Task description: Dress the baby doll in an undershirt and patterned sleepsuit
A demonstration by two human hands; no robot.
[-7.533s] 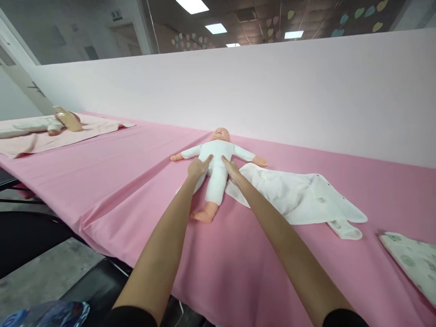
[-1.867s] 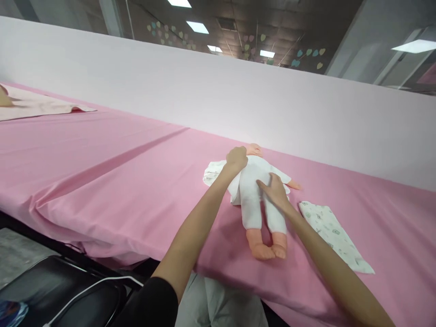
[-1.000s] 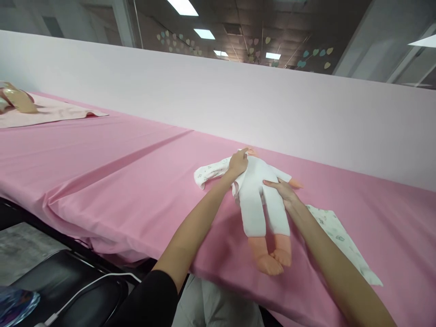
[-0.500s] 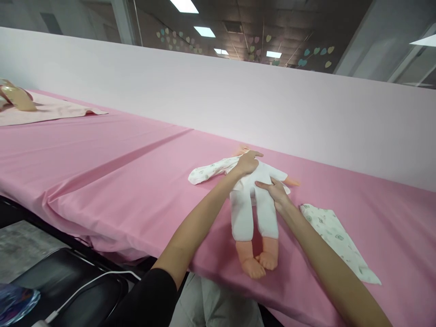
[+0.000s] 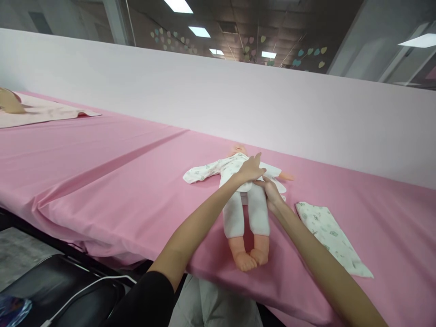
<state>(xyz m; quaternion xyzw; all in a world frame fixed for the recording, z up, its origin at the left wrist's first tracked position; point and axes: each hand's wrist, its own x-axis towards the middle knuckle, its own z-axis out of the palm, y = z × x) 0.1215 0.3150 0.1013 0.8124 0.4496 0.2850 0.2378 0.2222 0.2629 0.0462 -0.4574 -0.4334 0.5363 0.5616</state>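
Observation:
A baby doll (image 5: 259,213) lies on its back on the pink-covered table, its feet toward me. A white printed baby shirt (image 5: 231,167) covers its chest, and one sleeve is on the arm at the left. The arm at the right shows plain white cloth and a bare hand; part of the shirt lies beneath that side. My left hand (image 5: 252,169) rests on the shirt front with fingers stretched out. My right hand (image 5: 271,190) grips the doll's side at the waist, thumb over the front; some of its fingers are hidden.
A folded printed cloth (image 5: 332,236) lies right of the doll. At the far left, a yellowish bottle (image 5: 12,102) is on a pale towel (image 5: 57,109). A white wall (image 5: 218,97) borders the table's back. A black chair (image 5: 64,288) with a white cable stands at lower left.
My left hand has spread the shirt front across the chest toward the right, covering more white cloth. My right hand stays at the doll's waist. The view has shifted slightly.

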